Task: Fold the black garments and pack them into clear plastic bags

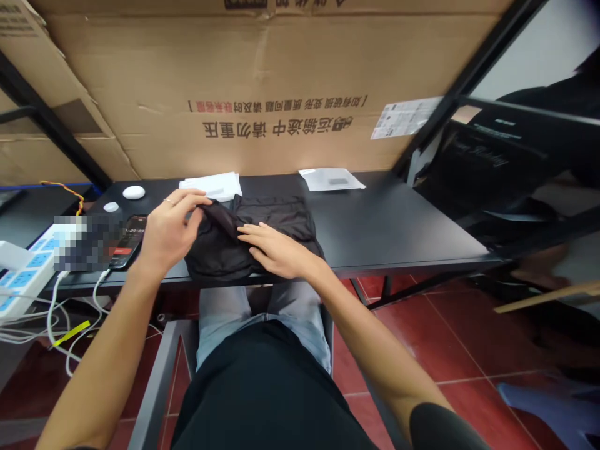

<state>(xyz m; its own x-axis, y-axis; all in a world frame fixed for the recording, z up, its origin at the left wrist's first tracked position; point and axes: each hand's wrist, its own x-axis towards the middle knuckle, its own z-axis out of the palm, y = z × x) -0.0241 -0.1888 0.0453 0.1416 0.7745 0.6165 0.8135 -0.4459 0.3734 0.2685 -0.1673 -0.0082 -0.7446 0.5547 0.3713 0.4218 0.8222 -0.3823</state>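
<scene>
"Where's the black garment [281, 215]?"

"On the black desk [384, 219], centred at its front edge — the left hand [171, 234] pinches a fold; the right hand [276, 250] lies open, pressing flat."

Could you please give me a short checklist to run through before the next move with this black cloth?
Left hand on the fold: ok, its fingers hold a raised fold of the black cloth.
Right hand on the cloth: ok, it lies flat on top.
Cloth lying flat: not ok, the fold stands up and the left part is bunched.
Cloth fully on the table: cannot tell, its near edge reaches the table's front edge.
Phone apart from the cloth: ok, it lies beside the left wrist.
</scene>
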